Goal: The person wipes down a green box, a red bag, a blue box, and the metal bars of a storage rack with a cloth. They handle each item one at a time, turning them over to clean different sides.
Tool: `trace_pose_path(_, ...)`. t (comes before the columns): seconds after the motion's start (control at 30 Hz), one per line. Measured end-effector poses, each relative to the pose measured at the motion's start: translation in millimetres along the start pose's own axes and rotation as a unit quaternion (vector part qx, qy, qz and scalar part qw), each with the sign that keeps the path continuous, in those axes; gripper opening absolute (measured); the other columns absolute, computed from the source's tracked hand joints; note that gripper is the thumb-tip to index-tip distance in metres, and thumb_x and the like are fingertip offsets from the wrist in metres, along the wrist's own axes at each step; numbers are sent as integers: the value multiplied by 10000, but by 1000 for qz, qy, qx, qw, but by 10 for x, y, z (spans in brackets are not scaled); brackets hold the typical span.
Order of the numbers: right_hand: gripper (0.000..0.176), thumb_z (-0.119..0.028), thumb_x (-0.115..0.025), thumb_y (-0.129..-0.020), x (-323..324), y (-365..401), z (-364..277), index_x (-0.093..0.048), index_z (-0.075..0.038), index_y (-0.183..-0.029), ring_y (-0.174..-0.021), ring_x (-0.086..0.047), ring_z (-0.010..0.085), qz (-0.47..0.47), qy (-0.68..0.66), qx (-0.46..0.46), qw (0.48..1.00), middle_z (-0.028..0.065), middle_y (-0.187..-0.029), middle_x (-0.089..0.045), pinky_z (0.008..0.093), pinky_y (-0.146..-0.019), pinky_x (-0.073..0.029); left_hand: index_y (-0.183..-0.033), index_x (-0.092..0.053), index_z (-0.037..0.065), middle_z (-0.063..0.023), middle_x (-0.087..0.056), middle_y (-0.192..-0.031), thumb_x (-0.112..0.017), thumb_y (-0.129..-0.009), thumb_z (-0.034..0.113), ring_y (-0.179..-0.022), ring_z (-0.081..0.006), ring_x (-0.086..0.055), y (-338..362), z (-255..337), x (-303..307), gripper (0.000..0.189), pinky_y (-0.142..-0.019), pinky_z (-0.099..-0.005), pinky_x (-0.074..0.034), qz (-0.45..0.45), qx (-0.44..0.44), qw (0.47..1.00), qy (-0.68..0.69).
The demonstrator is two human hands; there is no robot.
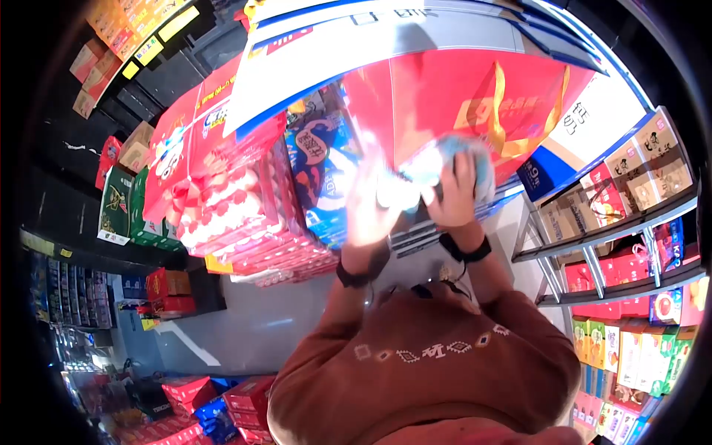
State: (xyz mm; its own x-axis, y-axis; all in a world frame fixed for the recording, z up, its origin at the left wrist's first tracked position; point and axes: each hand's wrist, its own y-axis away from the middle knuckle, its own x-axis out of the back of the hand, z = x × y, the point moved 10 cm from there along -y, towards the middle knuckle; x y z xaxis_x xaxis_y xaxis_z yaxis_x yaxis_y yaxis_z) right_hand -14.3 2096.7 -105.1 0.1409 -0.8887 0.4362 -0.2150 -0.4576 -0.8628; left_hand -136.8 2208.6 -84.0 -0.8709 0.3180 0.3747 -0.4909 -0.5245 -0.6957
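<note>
A crumpled light-blue and white cloth (486, 174) is bunched in my right hand (456, 191), whose fingers curl over its front. My left hand (367, 204) is beside it, fingers stretched upward and washed out by glare, close to the cloth's bright white end. Both hands are in front of a large red gift bag (437, 93) with yellow ribbon handles (552, 122). Left of my left hand stands a blue patterned package (322, 167).
Red and white gift boxes (237, 215) are stacked at left beside a red bag (193, 126). A white display panel with blue edges (460, 33) runs above. Metal shelves (593, 271) with cartons stand at right. Grey floor (259, 319) lies at lower left, near more red boxes (248, 404).
</note>
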Motion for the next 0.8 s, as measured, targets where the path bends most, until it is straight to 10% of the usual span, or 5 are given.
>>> trace_pose_path(0.27, 627, -103, -703, -785, -368, 768, 131, -446, 40, -1338, -1316, -312, 548, -82, 25, -8, 996, 331, -1412, -358, 570, -1101, -271, -1308, -485, -122, -293, -525, -1325, -727, -731, 59, -1240, -393, -532, 400, -344, -200, 651, -1047, -414, -428, 0, -5, 1000, 12)
trace_pose_path(0.8, 629, -168, -677, -799, 605, -1124, -392, -452, -43, -1372, -1319, -322, 525, 85, 19, 75, 993, 303, -1480, -315, 570, -1076, -253, -1348, -502, -45, -228, -550, -1344, -816, -641, 132, -1245, -319, -551, -963, 720, 488, 795, -1026, -388, -436, 74, -105, 990, 57)
